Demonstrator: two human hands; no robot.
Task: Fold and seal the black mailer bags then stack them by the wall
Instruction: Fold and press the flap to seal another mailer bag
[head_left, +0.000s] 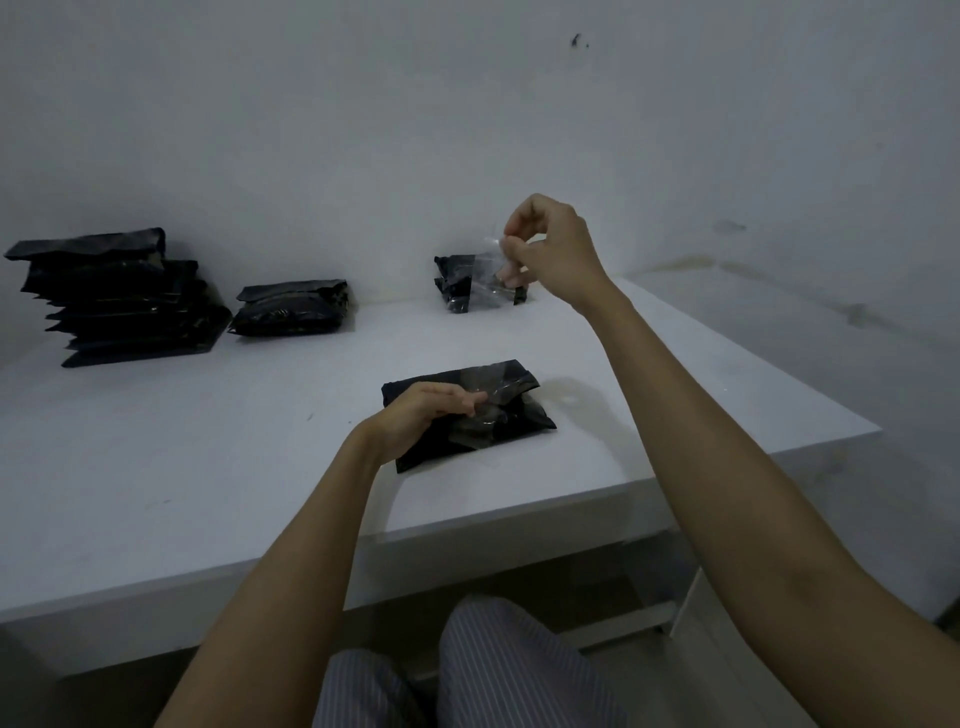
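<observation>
Black plastic everywhere on this white table (208, 467). Far left, a tall stack of finished mailers (119, 299) sits against the wall (311, 130), and just beside it a lower pile (291, 307) is started. Moving centre, the left hand (421, 415) lies loosely curled on the mailer in work (483, 415), fingers resting over the folded flap and pinning it to the tabletop near the front edge. On to the right: the right hand (550, 244) is lifted well above the table, thumb and fingertips pinched narrow on a clear strip (493, 265) that hangs down from the pinch, looking very much like the peel-off liner from the adhesive. Behind it, by the wall, a small bundle of mailers (467, 283) waits. So my read is we're mid-seal: liner off, flap not yet stuck. Next move should call for ditching that strip, then pressing the flap flat along its whole width before carrying the bag over to the piles on the left.
</observation>
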